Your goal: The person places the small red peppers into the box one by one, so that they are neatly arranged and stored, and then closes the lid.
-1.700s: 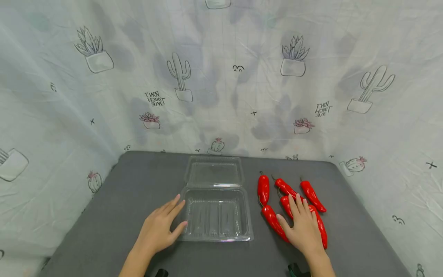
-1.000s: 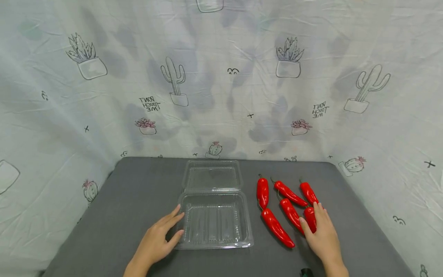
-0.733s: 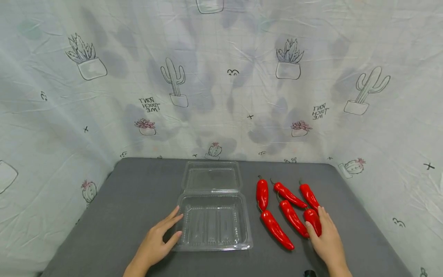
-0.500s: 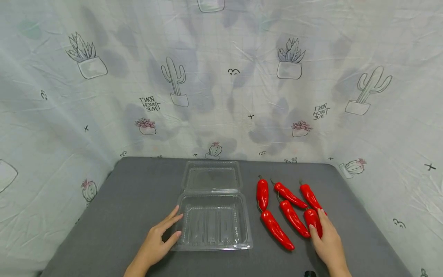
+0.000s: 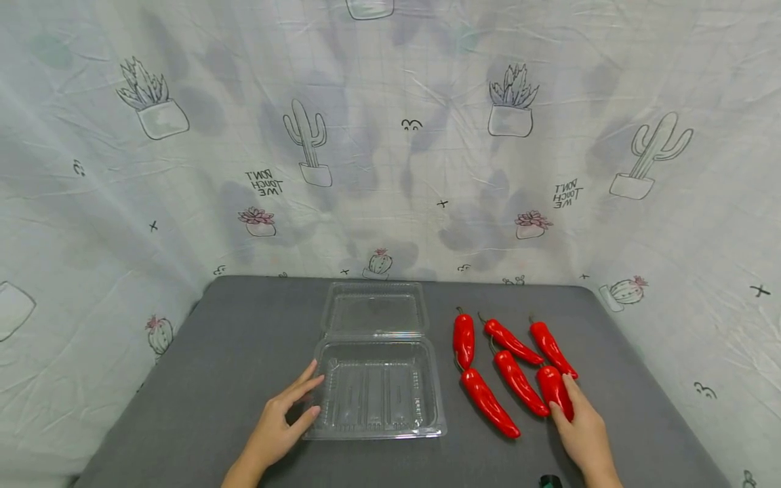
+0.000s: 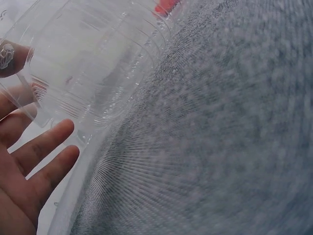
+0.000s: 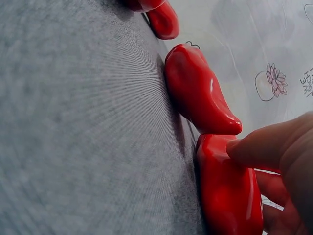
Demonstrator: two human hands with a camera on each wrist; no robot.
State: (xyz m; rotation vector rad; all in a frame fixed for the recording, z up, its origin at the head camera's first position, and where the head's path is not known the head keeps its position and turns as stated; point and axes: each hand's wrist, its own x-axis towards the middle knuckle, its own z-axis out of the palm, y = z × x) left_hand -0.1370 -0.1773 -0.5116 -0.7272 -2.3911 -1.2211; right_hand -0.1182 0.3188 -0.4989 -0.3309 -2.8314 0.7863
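Observation:
My right hand (image 5: 584, 430) holds a red chili pepper (image 5: 553, 390) at the near right of a group, thumb on its left side and fingers on its right. In the right wrist view the thumb (image 7: 259, 147) presses the glossy pepper (image 7: 227, 186), which lies low over the grey cloth. My left hand (image 5: 274, 427) rests at the left rim of a clear plastic clamshell box (image 5: 381, 434), fingers spread and fairly straight. The box's hinged lid (image 5: 373, 310) lies back, away from me. In the left wrist view, part of that hand shows through the clear plastic (image 6: 88, 63).
Several other red chili peppers, such as the nearest one (image 5: 490, 404), lie right of the box with stems pointing away. One pepper (image 5: 552, 347) is just beyond the held one. A patterned curtain (image 5: 390, 169) surrounds the grey-covered table (image 5: 244, 339).
My right hand has moved rightward from over the middle peppers to the near right one and taken hold of it. My left hand stays at the box's rim.

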